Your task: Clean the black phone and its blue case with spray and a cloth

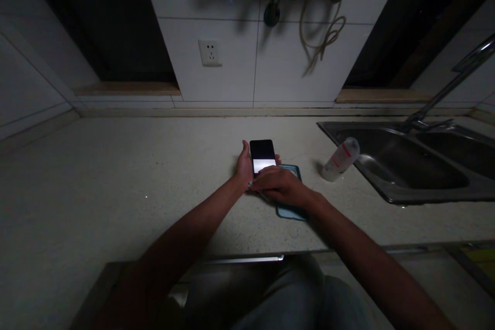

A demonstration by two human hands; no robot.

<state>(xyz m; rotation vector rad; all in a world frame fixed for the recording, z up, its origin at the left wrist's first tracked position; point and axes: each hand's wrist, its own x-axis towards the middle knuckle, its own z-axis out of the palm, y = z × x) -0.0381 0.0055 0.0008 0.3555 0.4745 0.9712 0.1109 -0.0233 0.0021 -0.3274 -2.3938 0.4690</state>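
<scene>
My left hand [243,166] is wrapped round a smartphone [262,148] from below, thumb along its left side and fingertips showing at its right edge. The upper part of the screen is dark and a bright white band glows lower down. Across the phone's bottom end lies my right hand [280,185], its fingers pressed together. A small pale bit shows by its fingertips, too small to name. Partly under my right hand and wrist, a light blue phone case [291,213] lies on the counter.
A translucent bottle [340,160] with red print stands on the pale countertop [135,165] at the right. Beyond it are a steel double sink [386,157] and a faucet [444,93]. The tiled wall holds a socket [210,53], hanging utensils [271,13] and a looped cord [328,36].
</scene>
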